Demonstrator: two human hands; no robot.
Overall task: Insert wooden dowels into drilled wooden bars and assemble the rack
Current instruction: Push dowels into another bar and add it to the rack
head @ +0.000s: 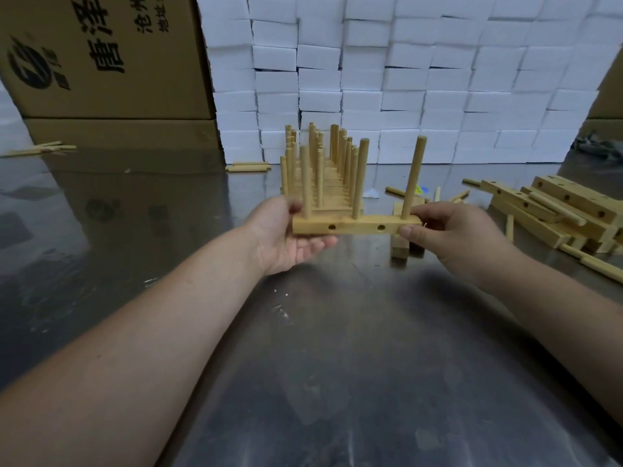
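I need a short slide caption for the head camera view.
Both hands hold a drilled wooden bar carrying three upright dowels, above a metal table.

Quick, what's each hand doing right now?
Left hand: closed on the left end of the wooden bar.
Right hand: closed on the bar's right end.

Pale drilled wooden bar (355,227), level, three upright dowels (359,178) in top, more bars (553,205) heaped right.
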